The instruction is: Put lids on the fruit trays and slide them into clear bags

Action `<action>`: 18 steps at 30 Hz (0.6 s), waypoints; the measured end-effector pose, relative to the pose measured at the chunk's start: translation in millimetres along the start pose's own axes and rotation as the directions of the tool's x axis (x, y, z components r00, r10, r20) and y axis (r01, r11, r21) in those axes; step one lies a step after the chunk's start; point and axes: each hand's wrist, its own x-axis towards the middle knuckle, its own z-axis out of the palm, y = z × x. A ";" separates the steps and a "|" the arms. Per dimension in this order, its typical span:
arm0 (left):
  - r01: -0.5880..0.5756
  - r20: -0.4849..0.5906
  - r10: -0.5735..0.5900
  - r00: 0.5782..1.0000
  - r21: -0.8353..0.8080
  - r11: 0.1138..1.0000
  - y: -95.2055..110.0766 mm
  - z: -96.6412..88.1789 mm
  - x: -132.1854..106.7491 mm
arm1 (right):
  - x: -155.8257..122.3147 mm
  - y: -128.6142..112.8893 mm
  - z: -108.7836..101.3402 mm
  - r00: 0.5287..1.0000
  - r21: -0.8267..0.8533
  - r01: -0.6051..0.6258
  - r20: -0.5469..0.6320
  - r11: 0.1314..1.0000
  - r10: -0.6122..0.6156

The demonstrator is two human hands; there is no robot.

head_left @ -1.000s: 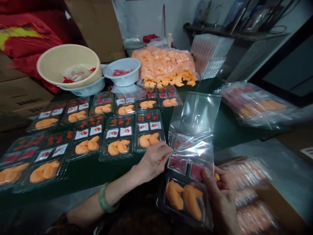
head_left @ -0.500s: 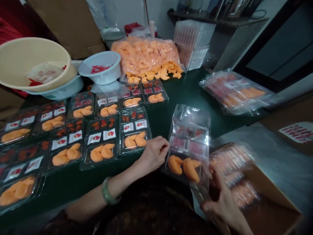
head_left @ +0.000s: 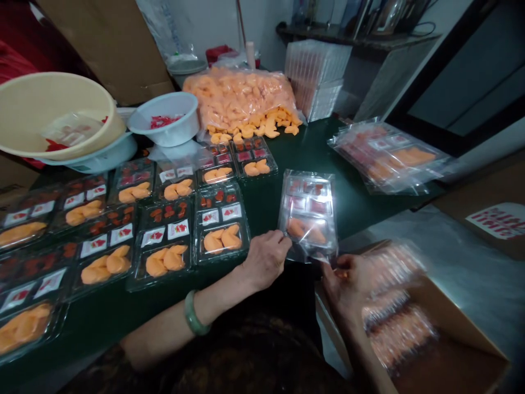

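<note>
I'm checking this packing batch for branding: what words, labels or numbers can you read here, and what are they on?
White cards in the clear trays: red print, too small to read.
White label on the cardboard box: red lettering, too blurred to read.
No other text is readable.

Passage for either hand: over the green tabletop (head_left: 305, 150) ahead of the clear bag (head_left: 307, 216), as far as the bagged packs (head_left: 389, 158) at far right. Left of the left hand (head_left: 266, 260), rows of plastic trays (head_left: 221, 238) block the table edge. Right of the right hand (head_left: 343, 284), a cardboard carton (head_left: 447, 312) of packs (head_left: 396, 328) stands in the way.
</note>
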 end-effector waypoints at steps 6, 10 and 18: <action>-0.072 -0.068 0.075 0.995 0.051 0.996 -1.0 2.9 3.9 | 37.9 -19.3 8.8 0.842 -0.227 0.532 0.244 0.815 -0.482; -0.065 -0.073 0.074 0.995 0.114 0.991 -5.0 6.1 1.2 | 57.0 -33.3 30.2 0.813 -0.292 0.572 0.329 0.766 -0.481; -0.025 0.186 0.029 0.982 -0.026 0.999 -0.6 -1.4 4.8 | 106.6 -13.5 42.0 0.767 -0.323 0.629 0.410 0.707 -0.494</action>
